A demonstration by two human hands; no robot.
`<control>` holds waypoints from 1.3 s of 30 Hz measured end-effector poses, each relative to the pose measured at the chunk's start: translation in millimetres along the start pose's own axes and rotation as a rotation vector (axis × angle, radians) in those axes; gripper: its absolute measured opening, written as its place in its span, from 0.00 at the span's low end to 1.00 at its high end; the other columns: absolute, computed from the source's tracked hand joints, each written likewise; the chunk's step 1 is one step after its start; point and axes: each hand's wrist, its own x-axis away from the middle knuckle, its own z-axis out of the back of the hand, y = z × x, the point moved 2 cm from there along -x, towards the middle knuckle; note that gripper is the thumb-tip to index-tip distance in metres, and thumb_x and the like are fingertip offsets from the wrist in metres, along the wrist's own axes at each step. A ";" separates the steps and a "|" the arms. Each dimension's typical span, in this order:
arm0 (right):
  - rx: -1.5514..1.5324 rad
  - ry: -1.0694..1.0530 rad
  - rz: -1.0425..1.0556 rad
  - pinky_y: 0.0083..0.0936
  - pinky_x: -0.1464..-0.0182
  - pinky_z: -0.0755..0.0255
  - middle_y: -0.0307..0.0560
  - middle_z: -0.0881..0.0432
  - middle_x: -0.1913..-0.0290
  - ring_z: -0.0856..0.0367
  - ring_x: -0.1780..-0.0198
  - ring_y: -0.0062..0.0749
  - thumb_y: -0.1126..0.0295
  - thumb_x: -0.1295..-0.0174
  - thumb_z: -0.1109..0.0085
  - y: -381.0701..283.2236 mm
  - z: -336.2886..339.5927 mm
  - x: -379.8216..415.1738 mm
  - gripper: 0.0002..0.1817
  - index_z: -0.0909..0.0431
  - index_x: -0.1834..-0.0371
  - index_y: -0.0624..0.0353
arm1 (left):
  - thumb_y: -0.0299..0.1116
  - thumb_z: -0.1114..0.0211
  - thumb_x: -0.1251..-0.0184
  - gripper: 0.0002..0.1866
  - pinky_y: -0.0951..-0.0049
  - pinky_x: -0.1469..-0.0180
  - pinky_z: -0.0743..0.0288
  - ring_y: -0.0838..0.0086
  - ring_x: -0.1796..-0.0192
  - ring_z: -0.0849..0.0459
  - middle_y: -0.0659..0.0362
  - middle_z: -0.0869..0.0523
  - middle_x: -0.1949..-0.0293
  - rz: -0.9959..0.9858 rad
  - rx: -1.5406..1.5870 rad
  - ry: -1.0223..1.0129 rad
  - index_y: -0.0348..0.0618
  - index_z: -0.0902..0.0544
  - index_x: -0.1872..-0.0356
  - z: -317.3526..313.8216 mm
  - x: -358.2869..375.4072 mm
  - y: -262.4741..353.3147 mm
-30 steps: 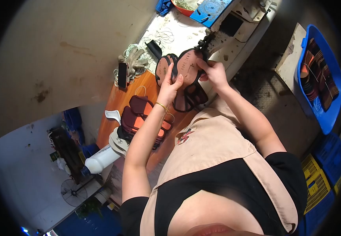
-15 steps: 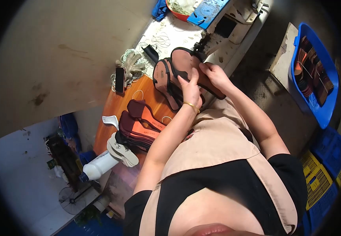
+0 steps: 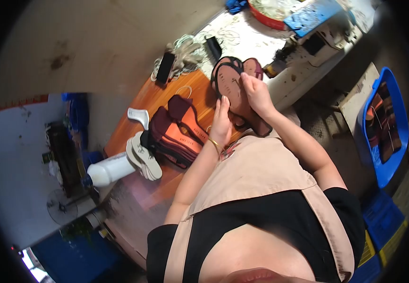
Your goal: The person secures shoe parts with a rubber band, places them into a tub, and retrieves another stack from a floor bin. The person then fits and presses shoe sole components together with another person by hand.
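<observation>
A brown insole [image 3: 235,89] with a black edge and small printed letters is held up over the bench. My right hand [image 3: 258,99] grips its right side, thumb on top. At its left edge is my left hand [image 3: 221,125], wearing a bracelet, with fingertips pressed along the rim; part of this grip is hidden. Another brown insole shows behind the held one, along with a dark red-trimmed piece [image 3: 253,66]. To the left of my left hand lies a pile of maroon and orange insoles [image 3: 183,134] on the wooden tabletop [image 3: 124,129].
Pale insoles [image 3: 145,158] and a white bottle [image 3: 112,169] sit at the left table edge. A phone [image 3: 165,67] lies by tangled cord and a glove. Behind are a sewing machine [image 3: 315,45] and a red bowl [image 3: 268,20]. A blue basket [image 3: 379,151] of pieces stands right.
The view has shifted, so the bench sits farther right. The insoles in my hands have turned and bunched together; my left fingers moved from the top face to the left edge.
</observation>
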 end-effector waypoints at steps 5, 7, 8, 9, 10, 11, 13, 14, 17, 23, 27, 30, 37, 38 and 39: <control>0.014 -0.056 -0.199 0.41 0.65 0.33 0.62 0.25 0.80 0.26 0.74 0.50 0.49 0.32 0.61 52.2 -34.2 -54.4 0.31 0.27 0.75 0.71 | 0.57 0.45 0.37 0.29 0.64 0.53 0.29 0.70 0.54 0.24 0.55 0.25 0.54 -0.199 -1.089 0.521 0.40 0.31 0.50 130.1 -16.4 -6.8; 0.494 -0.222 0.000 0.45 0.59 0.32 0.63 0.22 0.70 0.23 0.65 0.57 0.50 0.33 0.59 64.8 -37.2 -59.3 0.27 0.25 0.66 0.67 | 0.57 0.35 0.47 0.34 0.57 0.47 0.34 0.58 0.52 0.26 0.47 0.26 0.55 -0.171 -1.729 0.795 0.36 0.31 0.52 169.3 -14.6 -34.0; 0.639 -0.192 0.083 0.43 0.56 0.30 0.62 0.24 0.60 0.24 0.59 0.53 0.54 0.36 0.53 53.4 -34.1 -51.1 0.20 0.27 0.55 0.63 | 0.51 0.32 0.52 0.34 0.53 0.44 0.38 0.48 0.49 0.30 0.41 0.28 0.53 -0.105 -1.661 0.798 0.35 0.32 0.52 173.6 -8.8 -37.8; 0.642 -0.187 0.085 0.43 0.56 0.30 0.62 0.24 0.60 0.24 0.59 0.53 0.54 0.36 0.53 43.0 -29.2 -41.6 0.20 0.27 0.55 0.63 | 0.51 0.32 0.52 0.34 0.53 0.44 0.38 0.48 0.49 0.30 0.41 0.28 0.53 -0.111 -1.659 0.795 0.35 0.32 0.52 180.2 -11.3 -39.5; 0.504 -0.147 0.120 0.40 0.56 0.30 0.61 0.25 0.57 0.24 0.57 0.51 0.58 0.37 0.50 24.9 -22.6 -31.6 0.18 0.27 0.54 0.63 | 0.45 0.33 0.51 0.30 0.54 0.45 0.36 0.48 0.50 0.29 0.41 0.28 0.53 -0.155 -1.621 0.783 0.35 0.31 0.52 189.7 -14.9 -41.9; 0.366 -0.113 0.149 0.38 0.55 0.30 0.60 0.26 0.54 0.25 0.55 0.49 0.61 0.38 0.48 15.7 -18.2 -22.3 0.17 0.28 0.53 0.63 | 0.39 0.35 0.50 0.26 0.56 0.45 0.34 0.49 0.50 0.28 0.41 0.27 0.54 -0.188 -1.583 0.770 0.35 0.31 0.52 198.6 -14.4 -44.5; 0.401 -0.117 0.253 0.31 0.60 0.28 0.57 0.24 0.61 0.23 0.62 0.40 0.65 0.40 0.44 23.9 -15.0 -10.3 0.16 0.28 0.53 0.63 | 0.25 0.41 0.47 0.14 0.68 0.54 0.28 0.60 0.58 0.21 0.52 0.21 0.62 -0.372 -1.306 0.732 0.38 0.27 0.57 223.9 -17.8 -45.7; 0.250 -0.246 0.144 0.29 0.64 0.29 0.52 0.24 0.65 0.24 0.67 0.34 0.64 0.40 0.43 33.2 -17.0 -1.3 0.17 0.28 0.52 0.62 | 0.22 0.43 0.45 0.13 0.70 0.54 0.28 0.66 0.58 0.21 0.55 0.20 0.62 -0.346 -0.913 0.609 0.39 0.27 0.56 214.9 -8.3 -31.0; -0.127 -0.523 -0.283 0.19 0.73 0.34 0.37 0.27 0.73 0.30 0.74 0.18 0.60 0.39 0.41 31.1 -27.2 26.0 0.21 0.30 0.48 0.61 | 0.19 0.46 0.37 0.14 0.79 0.50 0.30 0.81 0.55 0.23 0.61 0.21 0.54 -0.360 -0.298 0.325 0.38 0.27 0.51 179.0 21.5 -10.5; -0.777 -0.759 -0.643 0.19 0.63 0.27 0.36 0.22 0.65 0.23 0.66 0.19 0.63 0.40 0.39 -19.8 -37.5 20.6 0.22 0.30 0.46 0.60 | 0.24 0.42 0.37 0.18 0.74 0.43 0.33 0.76 0.46 0.25 0.59 0.22 0.50 -0.308 -0.152 -0.132 0.38 0.29 0.45 81.3 48.9 19.7; -0.900 -0.612 -0.429 0.24 0.50 0.26 0.44 0.20 0.53 0.21 0.55 0.24 0.72 0.44 0.37 -54.0 -25.8 18.1 0.21 0.29 0.47 0.64 | 0.30 0.36 0.38 0.19 0.77 0.50 0.27 0.79 0.54 0.22 0.62 0.20 0.53 -0.421 0.214 -0.043 0.40 0.28 0.47 71.2 32.7 57.7; -0.842 -0.540 -0.370 0.26 0.51 0.25 0.45 0.19 0.56 0.20 0.58 0.25 0.76 0.44 0.38 -54.2 -18.7 19.1 0.18 0.27 0.50 0.65 | 0.30 0.36 0.38 0.14 0.78 0.53 0.26 0.81 0.59 0.21 0.65 0.19 0.60 -0.417 0.094 0.076 0.42 0.24 0.52 63.2 23.5 65.1; -0.896 -0.338 -0.410 0.24 0.55 0.24 0.45 0.19 0.59 0.20 0.60 0.24 0.74 0.44 0.38 -43.6 -22.2 27.2 0.16 0.26 0.53 0.67 | 0.27 0.37 0.38 0.05 0.79 0.58 0.26 0.81 0.64 0.21 0.65 0.19 0.66 -0.370 0.470 0.249 0.42 0.20 0.61 38.8 24.8 56.5; -0.891 -0.313 -0.454 0.24 0.55 0.24 0.46 0.19 0.59 0.20 0.60 0.24 0.74 0.43 0.38 -39.6 -24.4 30.0 0.16 0.26 0.53 0.67 | 0.26 0.38 0.38 0.04 0.81 0.57 0.26 0.81 0.63 0.21 0.63 0.18 0.65 -0.530 0.212 0.321 0.41 0.20 0.62 39.5 29.3 57.2; -0.893 -0.314 -0.452 0.24 0.55 0.24 0.46 0.19 0.59 0.20 0.60 0.24 0.74 0.43 0.38 -40.7 -25.4 29.0 0.16 0.26 0.53 0.67 | 0.25 0.39 0.37 0.04 0.82 0.57 0.26 0.80 0.62 0.20 0.62 0.18 0.65 -0.687 -0.053 0.384 0.39 0.20 0.63 39.2 32.5 60.9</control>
